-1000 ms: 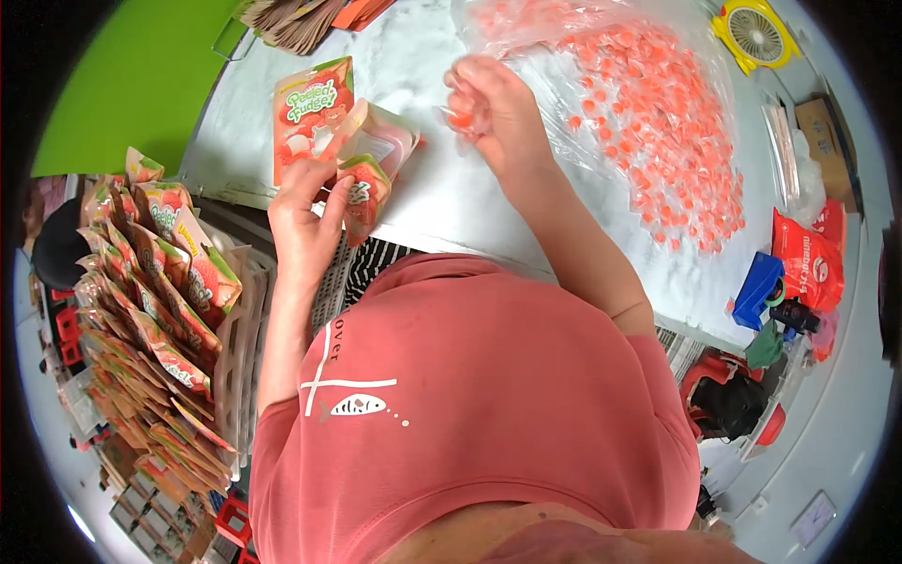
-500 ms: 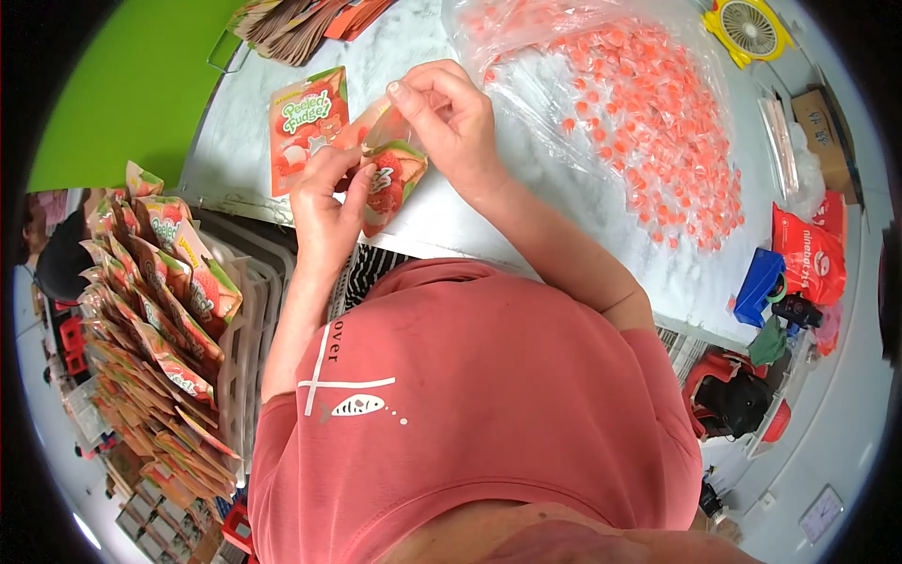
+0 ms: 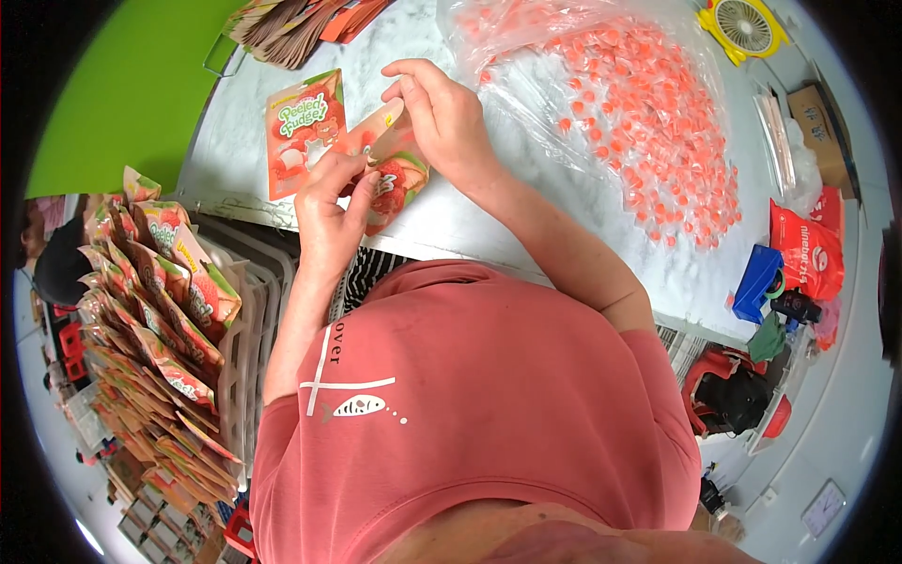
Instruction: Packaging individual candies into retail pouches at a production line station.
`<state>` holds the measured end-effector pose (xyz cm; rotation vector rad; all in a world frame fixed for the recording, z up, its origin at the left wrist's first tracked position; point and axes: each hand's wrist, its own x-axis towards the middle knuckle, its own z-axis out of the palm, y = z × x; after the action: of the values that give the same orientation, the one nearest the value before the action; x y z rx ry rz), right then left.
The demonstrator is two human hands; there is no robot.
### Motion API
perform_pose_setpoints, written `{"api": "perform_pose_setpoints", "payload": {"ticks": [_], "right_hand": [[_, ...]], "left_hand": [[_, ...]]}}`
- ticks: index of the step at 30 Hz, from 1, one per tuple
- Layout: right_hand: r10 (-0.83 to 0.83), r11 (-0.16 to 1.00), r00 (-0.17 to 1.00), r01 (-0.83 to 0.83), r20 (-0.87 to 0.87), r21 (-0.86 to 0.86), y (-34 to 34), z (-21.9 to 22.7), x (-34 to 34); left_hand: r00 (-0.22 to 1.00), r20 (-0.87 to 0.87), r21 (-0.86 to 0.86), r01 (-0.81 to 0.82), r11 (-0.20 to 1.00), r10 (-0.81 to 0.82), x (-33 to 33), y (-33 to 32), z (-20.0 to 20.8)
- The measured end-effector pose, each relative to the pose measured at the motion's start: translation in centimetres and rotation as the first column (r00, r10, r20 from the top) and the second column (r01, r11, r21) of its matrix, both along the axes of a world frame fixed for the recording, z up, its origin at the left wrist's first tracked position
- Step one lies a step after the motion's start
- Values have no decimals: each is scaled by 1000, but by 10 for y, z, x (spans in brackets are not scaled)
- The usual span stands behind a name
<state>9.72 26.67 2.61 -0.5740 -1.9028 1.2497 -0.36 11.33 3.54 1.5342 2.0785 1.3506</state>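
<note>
My left hand (image 3: 331,199) pinches the side edge of a red and green candy pouch (image 3: 402,183), which is tilted over the near part of the table. The pouch's upper part looks pale and slightly spread at its mouth. Just above that mouth, my right hand (image 3: 449,130) has its fingers stretched out and apart, with nothing visible in them. Its lower edge overlaps the pouch, and whether they touch I cannot tell. A second pouch (image 3: 305,132) of the same print lies flat on the table, left of the held one.
Individually wrapped red candies (image 3: 658,141) spill from a clear plastic bag (image 3: 526,103) at the right. Stacked pouches (image 3: 291,28) lie at the far left. Filled-looking pouches (image 3: 160,310) stand packed in a crate (image 3: 249,310) beside me. A yellow fan (image 3: 744,28) sits at the far right.
My right hand has let go of the pouch's upper edge and its fingers have straightened. The left hand keeps its pinch on the pouch, almost in the same place.
</note>
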Motion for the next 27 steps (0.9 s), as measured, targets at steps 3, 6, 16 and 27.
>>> {"api": "perform_pose_setpoints", "payload": {"ticks": [3, 6, 16, 27], "right_hand": [[25, 961, 999, -37, 48, 274, -13, 14, 0], [116, 873, 993, -89, -26, 480, -24, 14, -6], [-83, 972, 972, 30, 220, 232, 33, -77, 20], [-35, 657, 861, -362, 507, 661, -28, -119, -28]], "left_hand": [[1000, 3, 1, 4, 1000, -4, -1, -3, 0], [999, 44, 11, 11, 1000, -11, 0, -4, 3], [934, 332, 199, -205, 958, 131, -45, -54, 17], [934, 234, 160, -311, 937, 270, -59, -87, 11]]}}
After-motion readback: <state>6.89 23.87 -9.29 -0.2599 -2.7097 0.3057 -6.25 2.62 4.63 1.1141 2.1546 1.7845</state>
